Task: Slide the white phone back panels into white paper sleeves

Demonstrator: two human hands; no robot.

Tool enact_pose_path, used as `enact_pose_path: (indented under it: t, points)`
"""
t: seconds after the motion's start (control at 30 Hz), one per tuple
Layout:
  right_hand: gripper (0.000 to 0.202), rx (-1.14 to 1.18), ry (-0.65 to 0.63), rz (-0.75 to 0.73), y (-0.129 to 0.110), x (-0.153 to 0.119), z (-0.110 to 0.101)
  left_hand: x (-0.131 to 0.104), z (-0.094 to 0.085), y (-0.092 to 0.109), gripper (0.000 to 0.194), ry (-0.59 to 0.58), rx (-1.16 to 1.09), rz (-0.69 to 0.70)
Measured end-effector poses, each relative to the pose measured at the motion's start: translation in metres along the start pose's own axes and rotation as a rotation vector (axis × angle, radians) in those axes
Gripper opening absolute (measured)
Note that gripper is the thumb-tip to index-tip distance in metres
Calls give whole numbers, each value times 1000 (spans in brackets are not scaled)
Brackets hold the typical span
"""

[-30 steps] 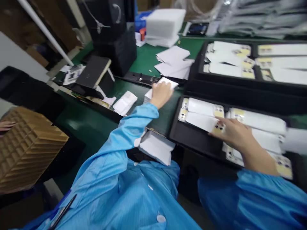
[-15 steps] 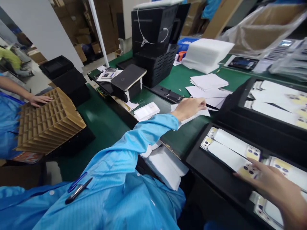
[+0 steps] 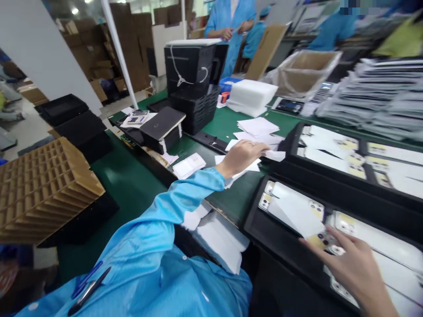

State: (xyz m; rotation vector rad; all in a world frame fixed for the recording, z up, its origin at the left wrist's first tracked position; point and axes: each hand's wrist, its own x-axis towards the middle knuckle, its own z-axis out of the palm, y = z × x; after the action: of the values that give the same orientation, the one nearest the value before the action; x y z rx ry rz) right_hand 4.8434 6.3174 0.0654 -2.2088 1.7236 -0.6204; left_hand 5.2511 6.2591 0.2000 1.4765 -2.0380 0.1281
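Observation:
My left hand, in a blue sleeve, pinches a white paper sheet over the green table. Under and beside that hand lie more loose white papers. My right hand grips a phone by its camera end, thumb on one edge and fingers on the other. The phone's back is white, with a yellowish patch around the lenses. It lies askew over the near black tray, partly covering another white-backed phone. Several more such phones fill the tray beside my right hand.
A second black tray of phones stands behind. White foam sheets, black crates and a tall pile of grey-white packs stand farther back. At left is a cardboard divider stack. A co-worker stands beyond the table.
My view has swung right. The phone under my right hand has turned from lying in line in the tray to lying askew. My left hand now has a sheet sticking out past its fingers.

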Motion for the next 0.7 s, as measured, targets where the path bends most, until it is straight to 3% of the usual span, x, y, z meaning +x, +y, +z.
enact_pose_path:
  t: [0.1,0.2,0.27,0.37,0.47,0.53,0.7]
  points:
    - [77,247,55,174,-29,-36,-5,-31,7,42,28,-19,-116,166]
    - [83,400,63,356,-46,-71,-7,-79,32,78,29,-171,-215,315]
    - [92,443,86,403,-49,-90,-7,-108,51,90,25,-301,-276,338]
    - [96,407,105,368,-50,-112,-10,-131,75,87,21,-463,-370,289]
    - [91,304,165,331,-53,-128,-18,-134,94,78,47,-527,-432,206]
    - [87,253,190,334,-58,-136,-27,-132,103,75,55,-514,-454,184]
    - [85,253,158,375,-83,-150,-52,-132,121,73,40,-366,-485,145]
